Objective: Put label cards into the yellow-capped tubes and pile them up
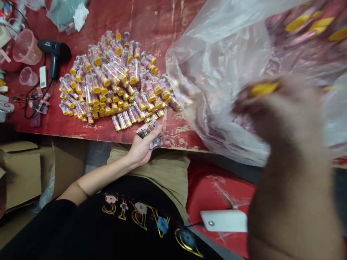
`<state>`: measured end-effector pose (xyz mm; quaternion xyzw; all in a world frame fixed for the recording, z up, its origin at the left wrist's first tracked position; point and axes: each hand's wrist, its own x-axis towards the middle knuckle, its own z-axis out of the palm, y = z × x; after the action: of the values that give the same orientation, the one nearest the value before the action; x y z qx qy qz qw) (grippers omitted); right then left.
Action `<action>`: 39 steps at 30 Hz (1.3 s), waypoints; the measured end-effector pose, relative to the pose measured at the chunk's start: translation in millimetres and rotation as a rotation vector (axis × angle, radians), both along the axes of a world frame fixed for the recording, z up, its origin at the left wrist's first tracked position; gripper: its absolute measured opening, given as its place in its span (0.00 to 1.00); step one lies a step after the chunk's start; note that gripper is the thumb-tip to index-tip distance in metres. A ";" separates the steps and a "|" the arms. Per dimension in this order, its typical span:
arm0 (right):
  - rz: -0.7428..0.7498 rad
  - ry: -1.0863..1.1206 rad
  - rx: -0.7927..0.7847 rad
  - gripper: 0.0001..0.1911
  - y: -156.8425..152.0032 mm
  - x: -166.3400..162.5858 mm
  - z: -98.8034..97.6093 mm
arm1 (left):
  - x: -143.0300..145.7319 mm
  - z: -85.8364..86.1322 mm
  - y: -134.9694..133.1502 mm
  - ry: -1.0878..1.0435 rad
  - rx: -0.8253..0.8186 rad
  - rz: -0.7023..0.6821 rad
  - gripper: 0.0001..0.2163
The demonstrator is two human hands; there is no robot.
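Near the table's front edge, my left hand (pixel 142 146) grips a small stack of printed plastic sleeves (pixel 148 132), thumb on top. My right hand (pixel 273 103), smeared by motion, is over the clear plastic bag (pixel 217 61) at the right. Its fingers are closed round a tube with a yellow cap (pixel 264 88), of which little but the yellow shows. More yellow-capped pieces (pixel 322 23) are seen in the bag. Left of the bag lies a large heap of clear tubes (pixel 108 79) with yellow caps and pink-purple printed wraps.
A dark hair dryer (pixel 54 54), a pink basket (pixel 27 47) and a clear cup (pixel 28 76) stand on the red table (pixel 146 18) at the left. Below are cardboard boxes (pixel 24 173) and a red stool (pixel 225 187) bearing a white power bank (pixel 224 221) with a cable.
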<state>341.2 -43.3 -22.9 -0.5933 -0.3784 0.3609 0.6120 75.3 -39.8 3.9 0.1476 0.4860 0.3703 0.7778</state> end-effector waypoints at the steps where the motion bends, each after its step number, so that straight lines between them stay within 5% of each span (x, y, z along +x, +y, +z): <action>1: 0.078 0.027 -0.085 0.09 -16.4 -37.7 3.5 | 1.9 -1.9 -1.3 -0.004 0.034 0.025 0.18; 4: 0.121 0.033 -0.092 0.16 -46.1 -132.0 5.2 | 4.6 -5.4 -4.9 0.016 0.138 0.101 0.18; 8: -0.080 0.139 -0.037 0.13 -47.9 -177.3 -3.3 | -2.4 -4.7 -5.9 0.048 0.173 0.112 0.19; 13: -0.095 0.163 0.008 0.18 -38.9 -181.5 -2.1 | -9.7 2.5 -5.0 0.059 0.192 0.173 0.24; 18: -0.051 0.507 0.111 0.19 -48.6 -173.1 12.6 | -14.1 11.9 -1.7 0.062 -0.008 0.190 0.24; 23: -0.130 0.459 0.242 0.17 -61.1 -165.8 26.9 | -19.2 15.5 -6.2 0.015 -0.096 0.103 0.22; 29: -0.196 0.372 0.320 0.16 -59.1 -174.7 14.3 | -15.9 19.4 -15.3 0.004 -0.157 0.049 0.21; 33: -0.409 0.124 0.418 0.19 -64.3 -177.7 5.5 | -14.8 22.3 -14.5 -0.014 -0.148 0.010 0.18; 39: -0.383 -0.447 0.436 0.29 -83.2 -171.1 -5.1 | -17.6 21.1 -11.7 -0.056 -0.088 -0.044 0.16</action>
<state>170.1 -126.5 -28.1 -0.5731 -0.4528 0.0121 0.6829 57.7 -51.5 25.0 0.1133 0.4765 0.3355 0.8047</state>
